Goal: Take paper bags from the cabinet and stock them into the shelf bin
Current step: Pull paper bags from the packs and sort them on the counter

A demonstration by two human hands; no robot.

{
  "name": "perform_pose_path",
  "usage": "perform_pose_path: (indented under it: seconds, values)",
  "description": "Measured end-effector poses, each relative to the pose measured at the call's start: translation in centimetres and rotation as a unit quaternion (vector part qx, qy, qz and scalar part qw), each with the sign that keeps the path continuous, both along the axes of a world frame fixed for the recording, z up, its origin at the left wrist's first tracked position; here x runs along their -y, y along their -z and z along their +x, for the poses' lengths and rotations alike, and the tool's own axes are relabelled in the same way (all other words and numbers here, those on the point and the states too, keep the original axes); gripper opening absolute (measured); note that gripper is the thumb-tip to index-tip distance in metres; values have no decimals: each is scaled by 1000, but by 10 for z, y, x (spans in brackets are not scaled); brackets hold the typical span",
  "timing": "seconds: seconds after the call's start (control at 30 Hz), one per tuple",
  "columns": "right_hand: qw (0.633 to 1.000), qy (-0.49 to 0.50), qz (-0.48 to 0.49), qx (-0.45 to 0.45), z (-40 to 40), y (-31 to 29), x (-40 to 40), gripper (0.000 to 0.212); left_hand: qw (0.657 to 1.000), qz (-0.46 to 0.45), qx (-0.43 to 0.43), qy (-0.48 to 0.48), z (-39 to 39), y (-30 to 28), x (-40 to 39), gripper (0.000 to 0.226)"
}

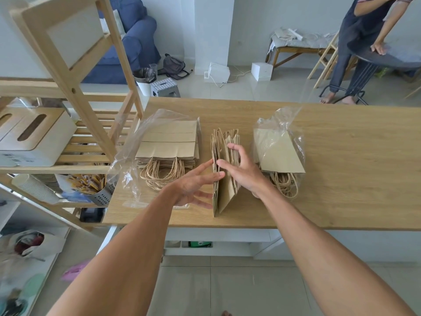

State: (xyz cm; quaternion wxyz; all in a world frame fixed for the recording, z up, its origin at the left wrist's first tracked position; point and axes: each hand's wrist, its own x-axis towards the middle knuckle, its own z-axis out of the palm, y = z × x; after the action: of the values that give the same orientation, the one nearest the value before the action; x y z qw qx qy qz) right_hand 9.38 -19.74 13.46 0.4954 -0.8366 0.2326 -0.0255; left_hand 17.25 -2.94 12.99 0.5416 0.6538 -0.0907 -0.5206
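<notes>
Left hand [193, 187]: fingers spread wide, fingertips pressed to the left face of the upright bags, gripping nothing.
Right hand [241, 171]: open and loosely curled, thumb on the near top edge and fingers laid over the right side.
Upright bags [224, 179]: brown paper bags standing on edge between both hands, near the front of the table [353, 179].
Left stack [167, 144]: flat bags with twine handles, lying on loose clear plastic.
Right stack [279, 151]: bags that seem still wrapped in plastic.
Shelf [75, 92]: wooden, left of the table, holding a white box [34, 137].
</notes>
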Motion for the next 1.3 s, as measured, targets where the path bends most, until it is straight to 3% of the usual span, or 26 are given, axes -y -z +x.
perform_pose_path:
  seconds: [0.07, 0.2, 0.3, 0.43, 0.6, 0.7, 0.83, 1.03, 1.17, 1.23, 1.3]
  values:
    - [1000, -6, -27, 0, 0, 1, 2, 56, 1000, -3, -2, -3, 0, 0, -2, 102]
    - [999, -12, -47, 12, -3, 3, 6, 52, 1000, -2, -3, 2, -2, -1, 0, 104]
    - [999, -15, -28, 5, -3, 4, 5, 69, 1000, -2, -3, 11, -2, -2, 2, 97]
    - [1000, -4, -3, 7, -3, 9, 11, 67, 1000, -7, -18, 8, -2, 1, -3, 93]
    - [1000, -5, -4, -13, -2, 5, 8, 107, 999, 13, -18, 35, 3, 7, 4, 103]
    - [1000, -7, -4, -17, -2, 10, 13, 92, 998, 39, -10, 42, 0, 14, 10, 115]
    - [999, -31, -8, -29, -3, 12, 16, 80, 999, 37, -21, 25, 2, 21, 9, 103]
    - [998, 29, -16, -53, 4, 7, 14, 83, 995, 59, 15, 79, 1, 19, 13, 106]
    - [997, 41, -15, -65, 3, 2, 15, 83, 985, 97, 59, 130, -5, 15, 23, 88]
    - [996, 47, -40, -59, -4, 7, 18, 82, 985, 105, 75, 114, -5, 15, 23, 74]
    - [997, 65, -31, -25, -13, 11, 21, 95, 987, 112, 112, 40, -4, 19, 22, 63]
